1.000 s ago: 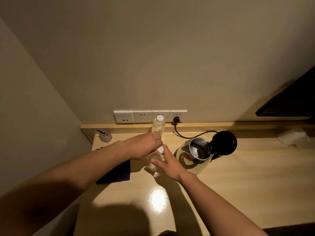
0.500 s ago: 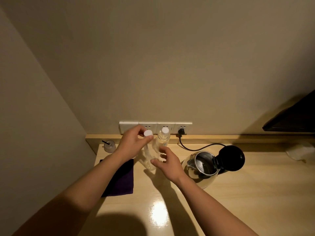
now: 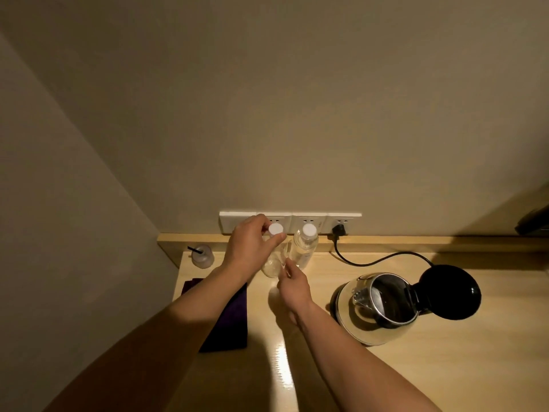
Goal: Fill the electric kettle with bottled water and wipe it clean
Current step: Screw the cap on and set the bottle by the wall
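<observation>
Cloth [image 3: 228, 319], dark, lies at tabletop [image 3: 445, 367] left edge. Left hand [image 3: 252, 248] grip pinches cap of near bottle [image 3: 271, 263]; right hand [image 3: 292, 288] steadies its base, fingers loosely curled. Second bottle [image 3: 304, 248] stands capped behind. Kettle [image 3: 377, 307], lid up, right of centre. Step: uncapping, probably. Next: tilt over kettle mouth.

two hands [image 3: 252, 248] [image 3: 292, 288]; two capped clear bottles [image 3: 271, 263] [image 3: 303, 248]; one kettle [image 3: 377, 307], lid open; one dark cloth [image 3: 228, 322]; one small jar [image 3: 203, 256]; four wall socket plates [image 3: 309, 221]; one plug [image 3: 338, 230]
</observation>
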Motion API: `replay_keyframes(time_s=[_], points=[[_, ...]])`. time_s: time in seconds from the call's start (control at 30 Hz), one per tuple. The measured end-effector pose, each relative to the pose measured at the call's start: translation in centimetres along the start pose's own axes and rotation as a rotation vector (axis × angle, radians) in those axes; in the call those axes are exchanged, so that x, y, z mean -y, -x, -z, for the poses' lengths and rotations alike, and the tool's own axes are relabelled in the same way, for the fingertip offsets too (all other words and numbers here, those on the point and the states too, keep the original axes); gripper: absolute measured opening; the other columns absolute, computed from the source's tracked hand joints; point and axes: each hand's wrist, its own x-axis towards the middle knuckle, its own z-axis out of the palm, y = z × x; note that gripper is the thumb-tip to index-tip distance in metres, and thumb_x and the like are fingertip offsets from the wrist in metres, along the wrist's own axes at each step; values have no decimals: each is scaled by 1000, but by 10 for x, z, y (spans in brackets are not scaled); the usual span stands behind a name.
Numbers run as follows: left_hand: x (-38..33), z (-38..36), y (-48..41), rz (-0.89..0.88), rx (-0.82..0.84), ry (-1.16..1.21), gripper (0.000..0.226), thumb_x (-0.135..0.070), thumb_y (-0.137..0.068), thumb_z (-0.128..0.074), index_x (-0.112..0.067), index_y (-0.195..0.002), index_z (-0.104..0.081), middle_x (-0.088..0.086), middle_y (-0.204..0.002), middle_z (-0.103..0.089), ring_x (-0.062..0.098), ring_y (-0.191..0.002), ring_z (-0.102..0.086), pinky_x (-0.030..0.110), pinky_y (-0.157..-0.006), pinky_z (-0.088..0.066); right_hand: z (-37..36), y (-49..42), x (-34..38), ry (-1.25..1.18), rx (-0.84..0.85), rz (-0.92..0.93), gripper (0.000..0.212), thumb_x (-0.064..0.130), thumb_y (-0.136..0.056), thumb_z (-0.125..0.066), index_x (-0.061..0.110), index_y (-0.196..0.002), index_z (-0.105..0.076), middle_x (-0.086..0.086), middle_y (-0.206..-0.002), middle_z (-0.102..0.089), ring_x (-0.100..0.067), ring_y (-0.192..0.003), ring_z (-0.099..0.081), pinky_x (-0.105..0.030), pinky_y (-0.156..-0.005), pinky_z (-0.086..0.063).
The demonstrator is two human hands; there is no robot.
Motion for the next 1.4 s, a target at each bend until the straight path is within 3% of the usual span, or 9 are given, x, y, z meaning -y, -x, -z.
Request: replay_keyframes(time_s=[0.13,0.4,0.47,0.67,0.77,0.9,1.2,1.33,1.4], points=[[3,-6,3,8,-47,27,29,-33,-83,-85,-18,-82,-60,-1,-85,-62,17,-78,-56,33,-65,-42,-10,-7,-6,-96,14,-37,51,10,-108,-44,19,-158,-39,-5,-152,-54,-24,-140,-49,-41,-118,-40],[-3,-9,-5,-6,-26,-27,36,-41,-83,-85,-17,-90,-61,0,-91,-64,22,-84,-61,42,-71,-54,-10,-10,-3,-187,43,-73,52,13,-107,-45,23,-158,-38,-6,-151,-55,-23,-131,-55,-40,-106,-50],[-4,-10,-6,3,-24,-36,36,-43,-83,-84,-16,-94,-62,-1,-95,-65,21,-87,-61,42,-72,-55,-9,-10,-1,-199,47,-76,53,11,-107,-44,23,-158,-39,-5,-149,-55,-19,-124,-57,-33,-96,-52],[-4,-10,-2,44,-45,-16,37,-42,-83,-85,-15,-100,-66,0,-100,-66,21,-91,-64,41,-77,-56,-9,-9,-6,-275,54,-128,58,10,-105,-45,26,-160,-34,-15,-140,-60,-17,-94,-63,-42,-92,-58],[-4,-9,-1,55,-47,-26,37,-42,-84,-84,-15,-101,-66,0,-101,-67,21,-92,-65,42,-78,-57,-5,0,-1,-314,61,-156,59,5,-106,-43,22,-161,-30,3,-112,-62,-17,-90,-63,-41,-92,-56],[-5,-8,1,52,-49,-33,37,-42,-85,-84,-15,-104,-67,-1,-103,-67,20,-94,-65,41,-79,-57,4,17,10,-364,97,-132,60,1,-102,-48,16,-158,-36,12,-108,-64,-11,-90,-63,-27,-81,-55],[-6,18,31,144,-106,29,54,-44,-84,-85,-14,-124,-65,-5,-113,-59,17,-105,-61,33,-86,-51,37,72,27,-339,171,-13,39,19,-102,-64,35,-136,-56,22,-121,-66,-8,-122,-60,-39,-117,-43],[-15,28,87,191,-265,209,44,-30,-86,-85,-13,-121,-64,1,-116,-58,27,-101,-63,40,-85,-56,94,137,44,-218,137,154,48,30,-99,-68,30,-146,-55,14,-139,-62,7,-122,-60,-15,-98,-51],[-24,9,112,253,-159,285,42,-30,-85,-85,-17,-119,-64,1,-115,-61,29,-98,-64,41,-82,-58,134,170,52,-140,30,277,46,27,-97,-68,29,-142,-58,15,-135,-65,10,-120,-61,-10,-92,-51]])
